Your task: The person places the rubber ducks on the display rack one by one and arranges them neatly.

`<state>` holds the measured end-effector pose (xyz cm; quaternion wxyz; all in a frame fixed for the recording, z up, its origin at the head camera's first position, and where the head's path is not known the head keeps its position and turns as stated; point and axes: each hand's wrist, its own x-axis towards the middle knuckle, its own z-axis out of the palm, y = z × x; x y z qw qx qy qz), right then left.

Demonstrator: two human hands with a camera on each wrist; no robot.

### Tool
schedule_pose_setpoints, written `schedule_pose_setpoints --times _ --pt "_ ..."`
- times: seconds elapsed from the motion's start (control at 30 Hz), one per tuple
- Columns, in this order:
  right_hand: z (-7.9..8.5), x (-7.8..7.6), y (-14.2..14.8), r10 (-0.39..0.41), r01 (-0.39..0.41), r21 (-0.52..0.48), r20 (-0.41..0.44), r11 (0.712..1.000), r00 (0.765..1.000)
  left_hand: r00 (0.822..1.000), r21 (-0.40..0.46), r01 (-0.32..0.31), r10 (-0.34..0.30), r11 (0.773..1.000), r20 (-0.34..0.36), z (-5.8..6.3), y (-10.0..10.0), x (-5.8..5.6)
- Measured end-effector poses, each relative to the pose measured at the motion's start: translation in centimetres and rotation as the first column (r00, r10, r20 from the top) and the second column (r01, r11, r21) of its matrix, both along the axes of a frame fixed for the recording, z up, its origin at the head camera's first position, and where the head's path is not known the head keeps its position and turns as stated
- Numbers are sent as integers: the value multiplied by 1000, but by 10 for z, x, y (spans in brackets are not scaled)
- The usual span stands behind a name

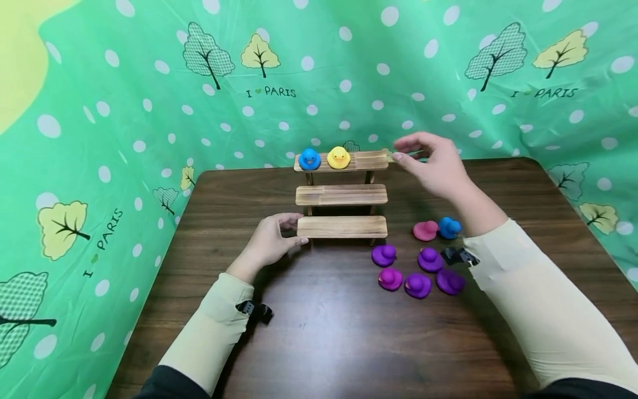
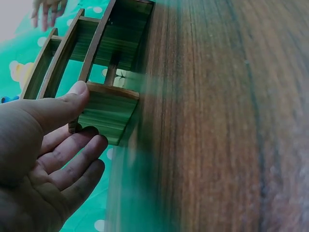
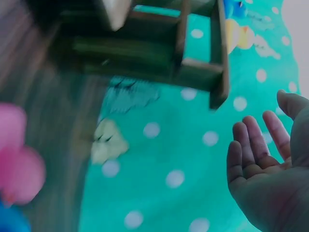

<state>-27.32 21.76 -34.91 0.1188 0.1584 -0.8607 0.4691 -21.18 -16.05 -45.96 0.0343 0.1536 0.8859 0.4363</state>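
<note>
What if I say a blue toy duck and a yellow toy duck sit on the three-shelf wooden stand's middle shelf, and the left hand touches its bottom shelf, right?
Middle is wrong: the blue toy duck and yellow toy duck sit on the top shelf, as the head view shows. The left hand does touch the bottom shelf.
</note>
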Motion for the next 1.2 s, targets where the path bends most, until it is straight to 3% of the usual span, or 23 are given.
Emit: schedule_pose_setpoints --times 0.23,0.4,0.63,0.87,1.2 --pt "-32 16 54 -37 24 119 106 993 994 1000 -5 -3 3 1000 6 -1 -1 1" --pt "-55 24 86 -34 -19 242 213 970 976 1000 -24 -15 15 1000 14 1 -2 2" --pt "-78 39 125 -17 -103 330 344 938 939 1000 -2 6 -6 1000 12 1 1 1" --pt "-92 49 143 66 -205 374 351 905 934 999 58 -4 1 998 50 -1 1 1" --pt "-100 51 148 97 -216 366 316 905 944 999 83 8 -12 997 44 -1 1 2"
